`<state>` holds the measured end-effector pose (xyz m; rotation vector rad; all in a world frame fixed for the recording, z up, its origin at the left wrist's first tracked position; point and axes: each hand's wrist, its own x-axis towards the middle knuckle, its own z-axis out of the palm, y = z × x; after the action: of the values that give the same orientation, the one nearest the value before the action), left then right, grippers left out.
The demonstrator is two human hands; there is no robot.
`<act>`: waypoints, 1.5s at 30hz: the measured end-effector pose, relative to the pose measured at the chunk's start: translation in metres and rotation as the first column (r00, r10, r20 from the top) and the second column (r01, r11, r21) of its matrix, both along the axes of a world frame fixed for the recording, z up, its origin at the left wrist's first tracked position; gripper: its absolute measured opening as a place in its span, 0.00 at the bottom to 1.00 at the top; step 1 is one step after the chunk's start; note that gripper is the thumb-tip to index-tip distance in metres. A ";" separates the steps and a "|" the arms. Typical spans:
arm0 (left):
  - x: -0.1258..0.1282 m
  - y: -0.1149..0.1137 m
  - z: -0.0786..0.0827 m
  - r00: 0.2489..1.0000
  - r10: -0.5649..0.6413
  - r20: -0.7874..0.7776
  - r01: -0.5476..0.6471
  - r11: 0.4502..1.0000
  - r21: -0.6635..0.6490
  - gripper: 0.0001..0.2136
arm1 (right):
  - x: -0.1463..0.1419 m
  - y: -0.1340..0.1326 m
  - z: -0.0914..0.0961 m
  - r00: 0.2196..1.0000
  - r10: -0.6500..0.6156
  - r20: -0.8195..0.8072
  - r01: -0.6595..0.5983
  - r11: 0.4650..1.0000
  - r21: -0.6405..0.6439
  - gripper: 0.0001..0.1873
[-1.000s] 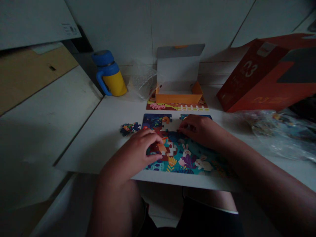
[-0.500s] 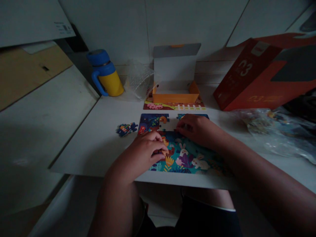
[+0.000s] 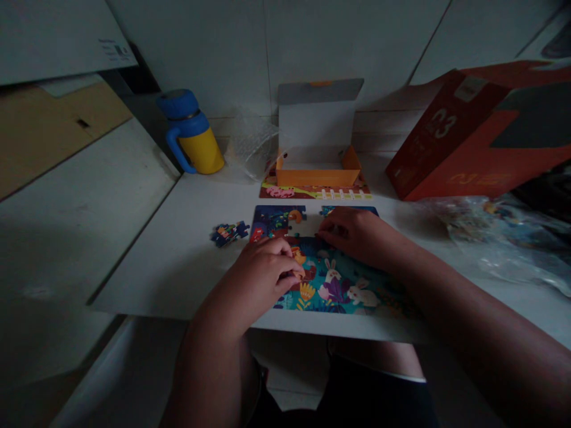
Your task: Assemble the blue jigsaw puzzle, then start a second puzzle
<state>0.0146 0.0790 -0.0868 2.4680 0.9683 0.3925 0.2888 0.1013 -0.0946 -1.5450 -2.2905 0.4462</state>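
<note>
A jigsaw puzzle [image 3: 339, 288] with rabbits, flowers and dark blue foliage lies on the white table, with a gap in its upper middle. My left hand [image 3: 267, 264] rests over its left part, thumb and fingers drawn together near the orange animal picture; whatever they pinch is too dim to make out. At the right edge of the gap, my right hand [image 3: 357, 232] is curled low over the puzzle, its fingertips close together, and I cannot see what is between them. A small cluster of loose puzzle pieces [image 3: 229, 233] lies left of the puzzle.
Behind the puzzle stands an open orange box [image 3: 317, 177] on a picture sheet [image 3: 285, 192]. A blue and yellow bottle [image 3: 198, 145] and clear bubble wrap [image 3: 252, 142] are at back left. On the right are a red box [image 3: 446, 142] and a clear plastic bag [image 3: 495, 238].
My left hand's fingertips have closed slightly over the orange part. My right hand stays almost still at the gap's edge.
</note>
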 end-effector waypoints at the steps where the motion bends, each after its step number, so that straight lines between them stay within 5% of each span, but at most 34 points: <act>1: 0.000 -0.001 0.000 1.000 0.002 -0.005 -0.002 1.000 0.002 0.05 | 0.000 0.000 0.000 1.000 -0.001 -0.001 0.001 1.000 -0.008 0.08; 34: 0.009 -0.002 -0.005 0.996 -0.078 -0.042 0.080 0.996 0.043 0.10 | -0.001 -0.002 0.006 1.000 0.014 0.001 -0.014 1.000 -0.001 0.07; 45: 0.008 -0.005 0.000 0.999 -0.043 -0.019 0.042 0.997 -0.067 0.14 | -0.002 -0.003 0.007 1.000 0.011 0.013 -0.011 1.000 -0.015 0.07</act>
<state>0.0228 0.0744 -0.0865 2.4324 0.9207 0.3160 0.2869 0.0982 -0.0877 -1.5477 -2.3115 0.4584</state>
